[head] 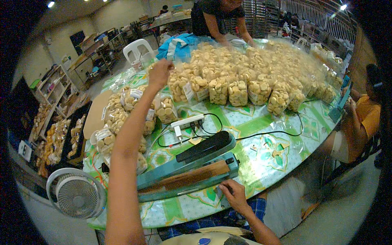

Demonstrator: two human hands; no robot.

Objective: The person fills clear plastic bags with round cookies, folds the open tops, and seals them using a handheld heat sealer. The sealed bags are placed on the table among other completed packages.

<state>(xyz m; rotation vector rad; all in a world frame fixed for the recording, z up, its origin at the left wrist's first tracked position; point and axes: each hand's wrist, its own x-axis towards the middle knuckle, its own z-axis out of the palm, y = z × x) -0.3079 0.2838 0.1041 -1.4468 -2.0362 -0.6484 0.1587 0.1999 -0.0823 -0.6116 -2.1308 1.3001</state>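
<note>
My left hand point(160, 73) is stretched far across the table, at the left end of the upright clear bags of round biscuits point(219, 87). Its fingers are bent and blurred; whether they grip a bag top is unclear. My right hand point(235, 193) rests loosely curled by the near edge of a teal impulse heat sealer point(186, 174), with nothing visible in it. The sealer's arm point(208, 147) is raised above its brown sealing strip. Several labelled biscuit bags point(114, 121) lie left of the sealer, partly hidden by my left forearm.
A white power strip point(187, 121) with cables sits behind the sealer. A round grey fan point(76, 196) stands at the left edge. Across the table a person point(219, 18) leans over the bags. Another person point(366, 113) sits at right by a second sealer point(340, 102).
</note>
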